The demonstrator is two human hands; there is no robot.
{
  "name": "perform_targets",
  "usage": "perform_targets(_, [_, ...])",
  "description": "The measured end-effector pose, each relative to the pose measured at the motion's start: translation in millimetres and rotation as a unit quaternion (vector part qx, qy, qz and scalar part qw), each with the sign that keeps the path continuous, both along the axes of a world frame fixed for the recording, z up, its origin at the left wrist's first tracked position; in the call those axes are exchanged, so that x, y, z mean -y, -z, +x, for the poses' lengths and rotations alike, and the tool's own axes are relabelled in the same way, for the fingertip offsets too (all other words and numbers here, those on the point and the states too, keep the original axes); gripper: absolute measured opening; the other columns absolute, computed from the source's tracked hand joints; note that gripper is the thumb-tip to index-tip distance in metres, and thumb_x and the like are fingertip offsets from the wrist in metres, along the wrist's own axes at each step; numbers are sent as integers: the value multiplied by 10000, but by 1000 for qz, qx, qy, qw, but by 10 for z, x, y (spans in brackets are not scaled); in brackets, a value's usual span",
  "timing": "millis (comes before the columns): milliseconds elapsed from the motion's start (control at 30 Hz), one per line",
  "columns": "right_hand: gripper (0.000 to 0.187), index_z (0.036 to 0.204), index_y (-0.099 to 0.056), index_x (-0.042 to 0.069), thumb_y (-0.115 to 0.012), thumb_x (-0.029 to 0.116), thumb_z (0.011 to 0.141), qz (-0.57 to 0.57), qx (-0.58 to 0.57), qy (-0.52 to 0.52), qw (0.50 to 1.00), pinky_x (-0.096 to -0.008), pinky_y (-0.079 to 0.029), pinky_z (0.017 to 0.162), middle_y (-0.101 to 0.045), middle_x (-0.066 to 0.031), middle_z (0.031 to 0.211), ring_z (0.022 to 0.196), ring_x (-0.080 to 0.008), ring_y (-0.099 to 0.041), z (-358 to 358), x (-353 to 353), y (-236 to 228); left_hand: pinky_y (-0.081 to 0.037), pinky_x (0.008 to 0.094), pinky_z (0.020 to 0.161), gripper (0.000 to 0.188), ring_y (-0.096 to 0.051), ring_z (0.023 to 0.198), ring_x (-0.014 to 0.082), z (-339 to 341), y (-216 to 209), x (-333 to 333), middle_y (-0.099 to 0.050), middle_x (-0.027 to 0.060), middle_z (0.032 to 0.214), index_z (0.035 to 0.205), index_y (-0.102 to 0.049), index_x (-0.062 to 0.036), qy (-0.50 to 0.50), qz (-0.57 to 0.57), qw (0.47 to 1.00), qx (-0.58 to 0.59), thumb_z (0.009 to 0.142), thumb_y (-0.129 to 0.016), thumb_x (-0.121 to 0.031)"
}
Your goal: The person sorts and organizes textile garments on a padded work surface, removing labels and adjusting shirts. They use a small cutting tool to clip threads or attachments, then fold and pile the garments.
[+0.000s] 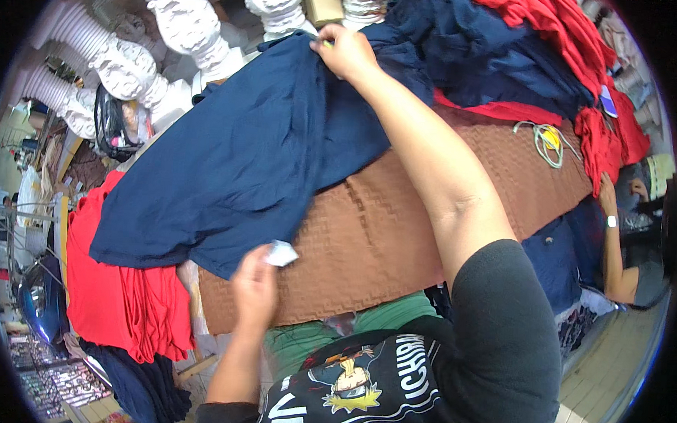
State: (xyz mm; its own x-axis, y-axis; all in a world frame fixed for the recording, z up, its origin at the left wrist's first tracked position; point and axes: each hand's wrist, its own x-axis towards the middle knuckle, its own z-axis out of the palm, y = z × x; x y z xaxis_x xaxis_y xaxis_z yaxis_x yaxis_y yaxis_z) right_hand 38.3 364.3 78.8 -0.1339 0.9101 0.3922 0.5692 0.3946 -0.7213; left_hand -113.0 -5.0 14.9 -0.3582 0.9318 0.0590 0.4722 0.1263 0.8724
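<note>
A navy blue garment (236, 163) lies spread across a table covered with a brown patterned cloth (397, 228). My right hand (345, 51) reaches far over the table and pinches the garment's far edge. My left hand (255, 283) grips the garment's near edge at the table's front, with a small white tag (281, 253) sticking out beside the fingers.
Piles of red garments (123, 293) hang at the table's left, with more red (576, 33) and navy clothes (478, 52) heaped at the far right. A coiled cable (550, 140) lies on the brown cloth. White mannequin torsos (188, 23) stand behind. Another person's arm (613, 236) is at right.
</note>
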Motion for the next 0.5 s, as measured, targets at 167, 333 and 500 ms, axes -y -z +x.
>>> perform_targets(167, [285, 926, -682, 2, -710, 262, 811, 19, -209, -107, 972, -246, -442, 548, -625, 21, 716, 611, -82, -554, 902, 753, -902, -434, 366, 928, 307, -557, 1023, 196, -944, -1267, 81, -596, 72, 1089, 1140, -590, -8, -154, 324, 919, 165, 903, -542, -197])
perform_targets(333, [276, 998, -648, 11, -655, 237, 839, -79, -293, -320, 898, -276, -471, 584, -642, -77, 813, 671, -133, -579, 1471, 2108, -2122, -419, 361, 969, 360, -568, 1072, 222, -1655, -2087, 326, -600, 133, 1164, 1210, -562, 38, -87, 311, 946, -4, 922, -519, -173])
perform_targets(500, [401, 939, -699, 30, -711, 395, 772, -1, -45, -120, 992, -312, -486, 748, -690, -119, 849, 818, -175, -639, 933, 1564, -1490, -418, 277, 911, 335, -564, 996, 152, -2692, -2438, -770, -621, 75, 1037, 1163, -573, 59, 105, 57, 923, -366, 969, -505, -205])
